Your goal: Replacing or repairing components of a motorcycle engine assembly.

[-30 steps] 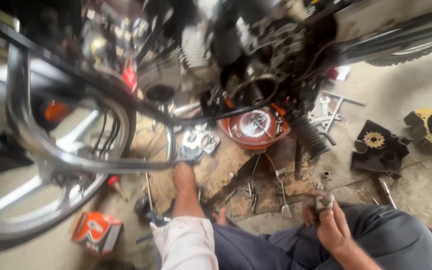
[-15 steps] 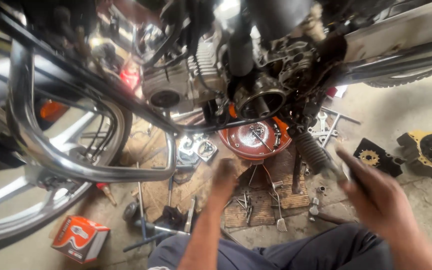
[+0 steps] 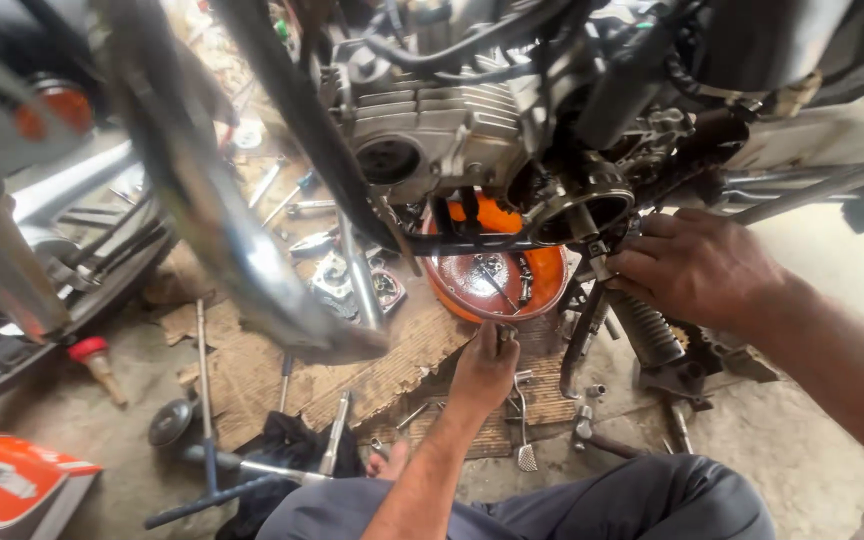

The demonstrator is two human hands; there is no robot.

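Sitting low over the floor, the person has dark trousers [image 3: 592, 505] filling the near edge of the view, and both bare forearms reach forward from there. To the near left lies an orange and white box [image 3: 7, 490], with a long blue-handled tool [image 3: 207, 400] and a dark cloth [image 3: 277, 455] on the concrete floor [image 3: 792, 440] beside it. Just beyond, the left hand [image 3: 485, 368] stretches out over a worn sheet of cardboard [image 3: 252, 370]; its fingers are pinched together on a small dark part at the near rim of the orange tray [image 3: 550, 275], though what that part is cannot be told. Loose sockets and a short wrench [image 3: 522, 425] lie scattered on the cardboard just below that hand. The tray sits on the floor directly under the motorcycle engine [image 3: 442, 130] and holds a film of dark oil with a few small metal pieces in it. To the right, the right hand [image 3: 697, 268] is higher up, its fingers curled closed against the metal parts at the lower right side of the engine, just beside a round open housing [image 3: 582, 205] and above a black ribbed footrest [image 3: 645, 330]. A curved chrome tube [image 3: 212, 200] sweeps across the left of the view, blurred by nearness. Farther back, spanners [image 3: 287, 195] lie on the ground beyond the cardboard, and the finned engine block with its black hoses [image 3: 472, 40] fills the top.
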